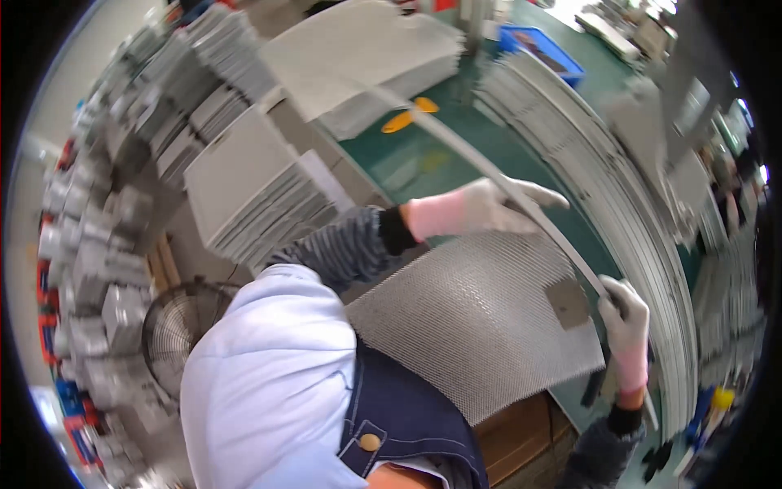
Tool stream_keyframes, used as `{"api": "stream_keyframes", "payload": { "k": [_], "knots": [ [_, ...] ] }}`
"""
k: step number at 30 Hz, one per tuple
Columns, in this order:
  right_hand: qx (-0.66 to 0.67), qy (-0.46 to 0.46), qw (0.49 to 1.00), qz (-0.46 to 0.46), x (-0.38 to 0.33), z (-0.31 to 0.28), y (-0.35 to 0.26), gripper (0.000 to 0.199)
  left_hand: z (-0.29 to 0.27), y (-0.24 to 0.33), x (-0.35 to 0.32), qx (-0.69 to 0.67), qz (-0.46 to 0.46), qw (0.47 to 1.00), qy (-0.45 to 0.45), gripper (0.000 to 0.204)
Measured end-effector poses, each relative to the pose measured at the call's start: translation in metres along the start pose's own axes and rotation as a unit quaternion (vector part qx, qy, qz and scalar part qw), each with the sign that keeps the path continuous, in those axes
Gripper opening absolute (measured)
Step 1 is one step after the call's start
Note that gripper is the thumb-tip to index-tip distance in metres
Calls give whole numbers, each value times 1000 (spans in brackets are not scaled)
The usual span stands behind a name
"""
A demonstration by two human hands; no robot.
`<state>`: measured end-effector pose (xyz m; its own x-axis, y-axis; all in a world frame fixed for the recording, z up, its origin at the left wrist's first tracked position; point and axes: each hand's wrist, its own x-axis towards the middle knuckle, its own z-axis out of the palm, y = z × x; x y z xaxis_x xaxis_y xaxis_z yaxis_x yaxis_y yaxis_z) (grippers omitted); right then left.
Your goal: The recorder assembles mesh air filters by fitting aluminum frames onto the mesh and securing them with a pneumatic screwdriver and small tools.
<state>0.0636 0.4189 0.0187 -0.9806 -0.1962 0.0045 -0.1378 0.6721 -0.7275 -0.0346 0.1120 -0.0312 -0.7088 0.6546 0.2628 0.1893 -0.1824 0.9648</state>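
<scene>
Both my hands wear white gloves with pink cuffs. My left hand point(489, 208) grips a long, thin, pale metal strip point(464, 149) partway along, its index finger stretched out past the strip. Farther down the same strip, my right hand point(626, 318) is closed around it. The strip slants from the upper left down to the right; its far end is blurred. Just below it lies a grey wire mesh sheet point(464, 314), close in front of my body. A darker square patch point(566, 301) sits near the sheet's right edge.
Long pale metal profiles point(603, 179) are stacked along the right of the green tabletop point(399, 167). A pile of pale panels point(366, 57) stands at the back, with another stack point(244, 183) at left. A blue bin point(542, 53) sits far back; a round fan point(183, 326) stands lower left.
</scene>
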Motion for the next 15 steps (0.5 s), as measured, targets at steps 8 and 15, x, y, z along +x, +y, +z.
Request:
{"api": "stream_keyframes", "payload": {
  "k": [8, 15],
  "knots": [
    [69, -113, 980, 150, -34, -62, 20, 22, -17, 18, -15, -7, 19, 999, 27, 39],
    [37, -189, 981, 11, 62, 4, -93, 25, -19, 25, -36, 27, 4, 997, 67, 34]
  ]
}}
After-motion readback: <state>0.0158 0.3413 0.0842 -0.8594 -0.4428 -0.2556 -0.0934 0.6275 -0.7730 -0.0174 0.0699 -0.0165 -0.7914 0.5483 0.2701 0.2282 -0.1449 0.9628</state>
